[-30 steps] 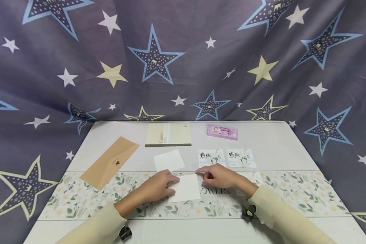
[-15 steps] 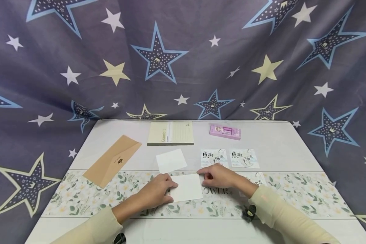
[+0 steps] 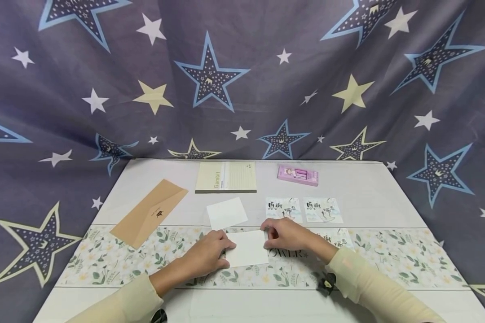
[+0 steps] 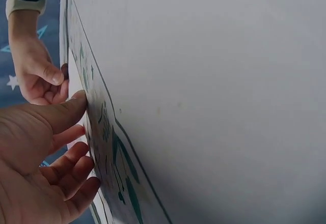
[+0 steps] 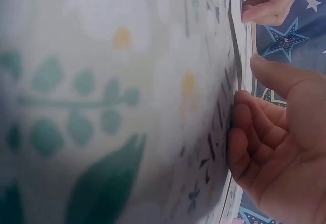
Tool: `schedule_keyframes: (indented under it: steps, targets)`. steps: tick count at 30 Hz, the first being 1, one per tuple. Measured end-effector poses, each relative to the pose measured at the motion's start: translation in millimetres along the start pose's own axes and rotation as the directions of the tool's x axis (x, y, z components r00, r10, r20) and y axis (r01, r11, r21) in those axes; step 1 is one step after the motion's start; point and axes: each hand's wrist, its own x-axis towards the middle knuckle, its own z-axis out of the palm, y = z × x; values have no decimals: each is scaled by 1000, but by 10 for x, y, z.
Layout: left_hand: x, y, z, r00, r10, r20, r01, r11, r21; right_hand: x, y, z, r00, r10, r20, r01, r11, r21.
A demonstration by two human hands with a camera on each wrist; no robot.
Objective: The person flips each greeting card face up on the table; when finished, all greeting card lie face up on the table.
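Note:
A white square of card (image 3: pixel 246 249) lies on the floral strip in the head view, between both hands. My left hand (image 3: pixel 208 253) touches its left edge, the thumb low and apart from the index finger. In the left wrist view the fingers (image 4: pixel 76 163) are loosely bent. At the card's right edge is my right hand (image 3: pixel 288 234), index finger bent at the top corner and thumb lower down. The right wrist view shows that thumb (image 5: pixel 270 71) apart from the other curled fingers. I cannot tell whether the right hand grips the card.
Behind lie another white sheet (image 3: pixel 226 212), a brown envelope (image 3: pixel 147 215), a cream notebook (image 3: pixel 226 177) and a purple pen box (image 3: pixel 298 175). Two printed cards, a left one (image 3: pixel 280 208) and a right one (image 3: pixel 324 210), lie right of centre; another printed card (image 3: pixel 343 237) is partly covered.
My right index finger has bent and my right thumb has come to the white card's right edge. The left hand stays at the left edge. The head view has shifted slightly.

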Motion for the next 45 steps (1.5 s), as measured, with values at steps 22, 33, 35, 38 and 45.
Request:
schedule_keyframes:
  steps: [22, 33, 35, 38, 45]
  targets:
    - [45, 3, 40, 991, -114, -75, 103, 986, -132, -104, 31, 41, 998, 20, -62, 1, 947, 320]
    - [147, 27, 20, 962, -139, -236, 74, 962, -262, -198, 60, -29, 994, -3, -108, 38, 946, 323]
    - [164, 37, -1, 958, -142, -250, 72, 961, -268, -215, 78, -42, 993, -13, -121, 50, 950, 309]
    - [188, 41, -26, 956, -135, -260, 59, 958, -281, -230, 116, -54, 989, -24, -144, 67, 953, 297]
    - [247, 46, -66, 952, -92, -292, -5, 950, -314, -279, 172, -94, 984, -34, -175, 96, 927, 362]
